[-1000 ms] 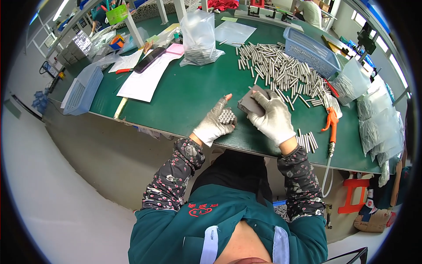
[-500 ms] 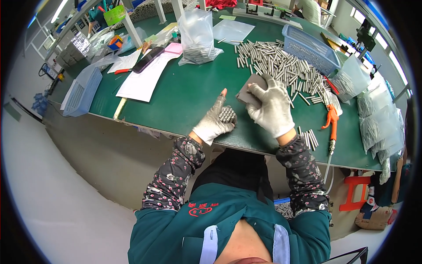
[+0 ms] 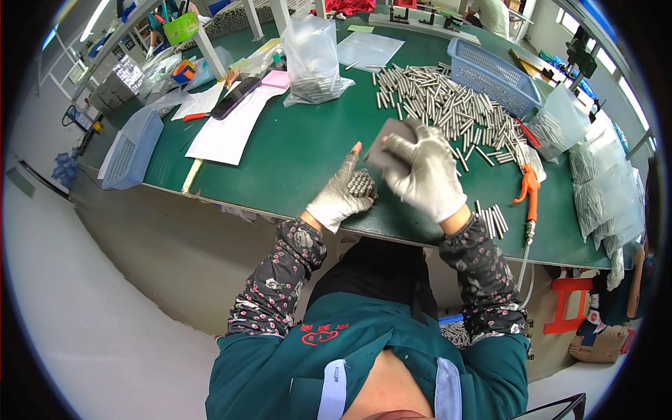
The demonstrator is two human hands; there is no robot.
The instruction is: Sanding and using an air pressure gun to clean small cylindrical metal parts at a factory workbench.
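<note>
Green-topped workbench (image 3: 294,154), pale grey floor (image 3: 91,301) on the left, white shelf frame (image 3: 203,42) far left, windows (image 3: 616,77) far right.

Bright even light, fisheye-bent edges, sharp

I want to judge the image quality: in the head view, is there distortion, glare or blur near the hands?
Head view: strong fisheye bending, the green table edge curves and the corners are black; lighting is even, with soft shadows. Head view: slight glare on the clear plastic bags. Head view: the right hand with its grey card looks slightly smeared, while the left hand holding a bundle of metal rods is sharper.
</note>
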